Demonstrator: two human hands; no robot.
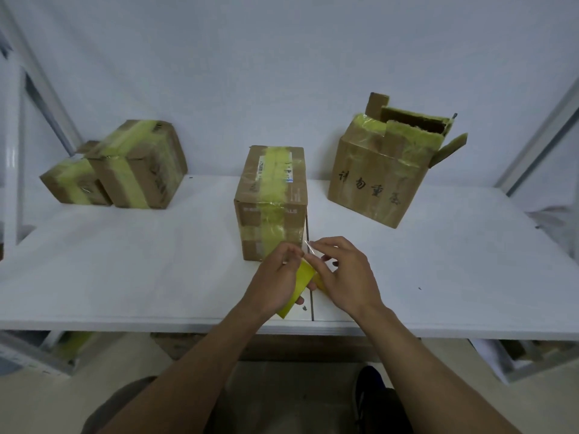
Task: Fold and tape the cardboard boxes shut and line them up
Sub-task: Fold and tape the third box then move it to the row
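Note:
A closed cardboard box (272, 195) with yellowish tape along its top and front stands at the table's middle. Just in front of it my left hand (275, 280) holds a roll of yellow tape (299, 285). My right hand (347, 274) pinches the tape's loose clear end near the box's lower front corner. A larger box (382, 183) with black writing stands at the right, its top flaps open. Two taped boxes, a small one (73, 183) and a bigger one (141, 167), sit side by side at the left.
The white table (125, 261) has a dark seam running from the middle box to the front edge. White frame posts (12, 151) rise at the left and right (539, 136). My legs and a dark shoe (369, 389) show below the table's edge.

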